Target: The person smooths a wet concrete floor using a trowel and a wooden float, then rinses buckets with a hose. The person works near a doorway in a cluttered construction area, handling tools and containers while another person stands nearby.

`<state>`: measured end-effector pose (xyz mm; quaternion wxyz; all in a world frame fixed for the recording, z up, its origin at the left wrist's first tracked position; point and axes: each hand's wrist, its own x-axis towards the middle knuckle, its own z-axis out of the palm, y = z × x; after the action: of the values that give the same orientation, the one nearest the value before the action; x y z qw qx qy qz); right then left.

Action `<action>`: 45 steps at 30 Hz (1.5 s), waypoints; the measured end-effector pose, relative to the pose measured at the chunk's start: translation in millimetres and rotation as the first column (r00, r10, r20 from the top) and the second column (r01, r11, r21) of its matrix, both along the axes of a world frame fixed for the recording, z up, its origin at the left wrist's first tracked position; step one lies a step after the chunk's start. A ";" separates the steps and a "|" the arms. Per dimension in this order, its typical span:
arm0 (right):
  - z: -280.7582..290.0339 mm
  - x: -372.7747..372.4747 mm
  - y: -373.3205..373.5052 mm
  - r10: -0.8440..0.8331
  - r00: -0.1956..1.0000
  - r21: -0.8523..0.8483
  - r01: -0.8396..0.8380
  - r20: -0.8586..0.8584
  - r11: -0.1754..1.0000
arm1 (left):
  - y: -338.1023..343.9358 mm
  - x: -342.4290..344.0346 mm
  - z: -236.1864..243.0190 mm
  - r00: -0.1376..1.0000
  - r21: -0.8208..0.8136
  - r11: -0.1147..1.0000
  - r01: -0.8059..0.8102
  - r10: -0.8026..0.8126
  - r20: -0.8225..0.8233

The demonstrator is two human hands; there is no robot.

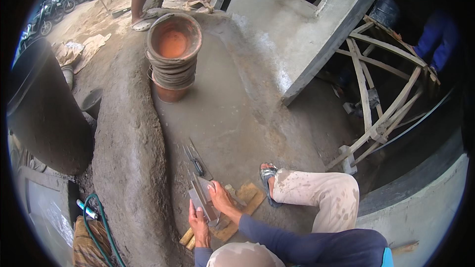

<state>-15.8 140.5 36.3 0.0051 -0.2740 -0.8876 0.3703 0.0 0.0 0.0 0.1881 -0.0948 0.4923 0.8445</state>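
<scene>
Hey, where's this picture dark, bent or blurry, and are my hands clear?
Head view: deep shadow on the right dims the blue trousers; head view: straight edges bend toward the black rim, and distant motorcycles look soft; head view: the left hand and right hand, holding a grey piece, are fairly evenly lit, without strong blur.

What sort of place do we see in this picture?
Probably a building site: there is an unpainted grey wall, a rough wooden trestle and a stack of dirty buckets.
</scene>
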 end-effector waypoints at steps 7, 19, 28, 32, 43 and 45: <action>39.2 -6.3 -27.0 0.223 0.971 0.125 -0.211 -0.090 0.969 | -10.1 6.9 18.4 0.988 0.384 0.922 -0.053 -0.007 0.153; 79.8 -5.8 -10.5 0.130 0.988 -0.228 -0.146 -0.086 0.963 | -15.8 3.7 34.2 0.959 0.389 0.888 -0.246 0.164 0.232; 62.5 19.3 -29.9 0.245 0.960 0.065 -0.238 -0.137 0.969 | 3.4 33.7 21.6 0.941 0.258 0.935 -0.244 0.164 0.297; 29.4 27.0 -23.5 0.117 0.988 0.082 -0.110 -0.098 0.991 | -19.5 24.0 15.7 0.969 0.130 0.987 -0.092 0.059 0.239; -36.4 9.3 68.6 0.137 0.889 0.324 -0.298 0.438 0.898 | -36.1 7.8 -9.9 0.912 -0.970 0.234 -0.068 -0.379 -0.155; -35.3 29.6 76.6 0.119 0.867 0.350 -0.317 0.484 0.882 | -19.2 -14.0 -13.8 0.885 -0.977 0.190 -0.096 -0.433 -0.171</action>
<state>13.8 217.1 1.0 -0.1840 -0.2397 -0.9483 0.0964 -14.0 -19.2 -13.8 0.0722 0.0460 0.9446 0.3168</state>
